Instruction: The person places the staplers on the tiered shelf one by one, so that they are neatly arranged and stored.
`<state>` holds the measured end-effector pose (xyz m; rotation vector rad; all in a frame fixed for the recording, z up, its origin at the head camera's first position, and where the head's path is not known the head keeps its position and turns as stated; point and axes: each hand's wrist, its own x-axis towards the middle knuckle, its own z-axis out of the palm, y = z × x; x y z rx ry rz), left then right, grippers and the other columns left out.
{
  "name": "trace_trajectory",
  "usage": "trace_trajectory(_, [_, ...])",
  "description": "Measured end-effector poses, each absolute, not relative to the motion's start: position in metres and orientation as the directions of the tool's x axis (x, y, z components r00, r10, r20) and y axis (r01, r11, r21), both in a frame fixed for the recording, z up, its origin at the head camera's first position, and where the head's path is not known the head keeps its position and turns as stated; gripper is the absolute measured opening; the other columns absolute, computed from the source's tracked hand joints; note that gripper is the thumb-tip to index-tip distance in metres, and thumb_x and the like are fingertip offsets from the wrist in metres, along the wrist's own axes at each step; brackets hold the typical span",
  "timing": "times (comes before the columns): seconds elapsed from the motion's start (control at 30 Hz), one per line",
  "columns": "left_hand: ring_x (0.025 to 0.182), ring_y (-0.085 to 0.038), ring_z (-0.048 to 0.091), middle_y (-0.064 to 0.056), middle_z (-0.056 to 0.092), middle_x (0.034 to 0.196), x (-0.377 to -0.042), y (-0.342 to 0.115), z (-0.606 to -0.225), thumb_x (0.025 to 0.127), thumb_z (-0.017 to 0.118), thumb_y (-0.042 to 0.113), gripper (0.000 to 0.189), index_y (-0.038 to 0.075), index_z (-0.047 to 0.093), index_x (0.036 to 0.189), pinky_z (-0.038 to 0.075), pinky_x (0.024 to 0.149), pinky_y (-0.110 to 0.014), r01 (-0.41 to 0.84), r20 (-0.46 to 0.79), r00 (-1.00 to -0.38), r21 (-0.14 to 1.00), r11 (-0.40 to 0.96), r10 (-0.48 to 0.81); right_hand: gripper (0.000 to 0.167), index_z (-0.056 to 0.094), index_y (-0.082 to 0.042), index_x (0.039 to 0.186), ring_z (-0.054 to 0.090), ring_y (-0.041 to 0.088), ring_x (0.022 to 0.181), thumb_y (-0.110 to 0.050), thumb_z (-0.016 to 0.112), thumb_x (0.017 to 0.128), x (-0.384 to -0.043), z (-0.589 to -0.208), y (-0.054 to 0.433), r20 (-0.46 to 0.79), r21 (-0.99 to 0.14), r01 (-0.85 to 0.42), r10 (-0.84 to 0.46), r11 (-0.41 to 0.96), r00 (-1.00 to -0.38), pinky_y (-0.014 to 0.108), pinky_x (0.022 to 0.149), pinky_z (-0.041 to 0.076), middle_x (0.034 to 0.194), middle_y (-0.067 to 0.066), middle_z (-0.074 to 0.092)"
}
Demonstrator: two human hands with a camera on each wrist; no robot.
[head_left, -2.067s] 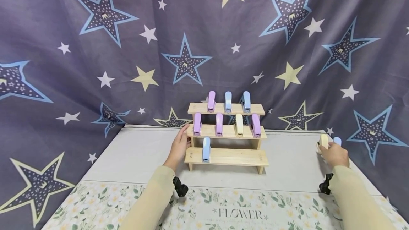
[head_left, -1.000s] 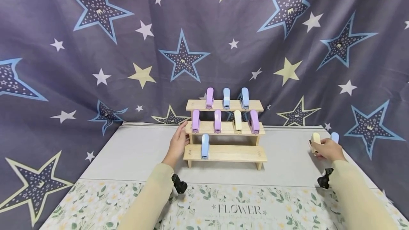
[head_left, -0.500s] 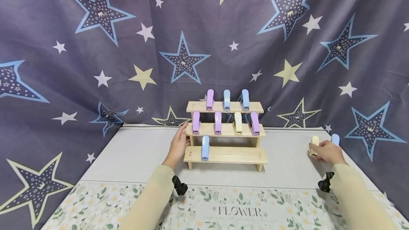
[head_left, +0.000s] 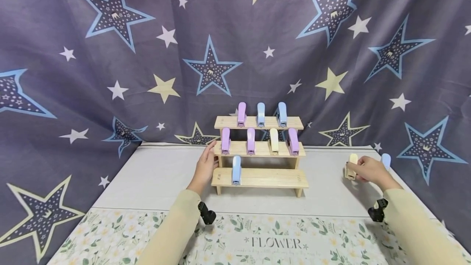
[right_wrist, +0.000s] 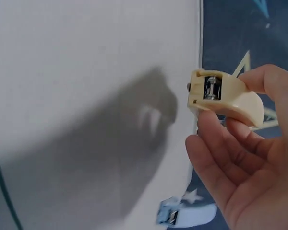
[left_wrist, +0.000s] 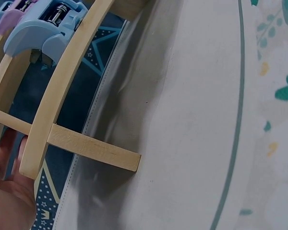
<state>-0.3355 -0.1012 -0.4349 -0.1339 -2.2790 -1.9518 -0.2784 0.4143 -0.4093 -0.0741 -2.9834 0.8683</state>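
My right hand (head_left: pixel 369 171) pinches a small cream stapler (head_left: pixel 352 167) between thumb and fingers, off the tabletop; the right wrist view shows its metal-spring end (right_wrist: pixel 212 87). Behind that hand stands a blue stapler (head_left: pixel 385 160), partly hidden. My left hand (head_left: pixel 204 167) rests against the left end of a three-tier wooden rack (head_left: pixel 274 178), its fingers (left_wrist: pixel 4 153) reaching behind the side upright. On the bottom shelf stands one blue stapler (head_left: pixel 236 170). The middle shelf bears purple staplers and a cream stapler (head_left: pixel 274 141); the top has a purple stapler (head_left: pixel 241 114) and two blue ones.
A white cloth (head_left: pixel 165 175) covers the table, with a floral print strip (head_left: pixel 121 232) along the front. Star-patterned curtain (head_left: pixel 176 52) hangs behind and at both sides. The rack stands near the back of the table.
My right hand has lifted the cream stapler from beside the blue one and moved it left toward the rack. The left hand stays at the rack's left end.
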Motion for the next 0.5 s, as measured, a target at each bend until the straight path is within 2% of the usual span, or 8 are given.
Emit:
trace_trajectory(0.27, [0.134,-0.044,0.046,-0.019,0.034,0.158,-0.337,-0.103,-0.436,0.112,0.026,0.029,0.048,0.016,0.034,0.157,0.043,0.110,-0.052,0.159,0.162,-0.987,0.977,0.144,-0.005,0.040,0.052,-0.002,0.086,0.065,0.017,0.063,-0.039,0.056,0.100,-0.269,-0.389,0.383,0.026,-0.561,-0.032,-0.021,0.827,-0.999,0.029,0.057,0.056,0.070,0.002,0.064])
trace_trajectory(0.5, [0.132,-0.043,0.048,-0.019,0.036,0.157,-0.336,-0.103,-0.437,0.112,0.026,0.028,0.047,0.015,0.036,0.156,0.045,0.108,-0.051,0.167,0.171,-0.985,0.976,0.141,-0.015,0.037,0.054,-0.003,0.089,0.065,0.015,0.064,-0.039,0.058,0.100,-0.258,-0.373,0.354,0.055,-0.579,-0.096,-0.078,0.810,-0.995,0.028,0.058,0.055,0.071,0.001,0.065])
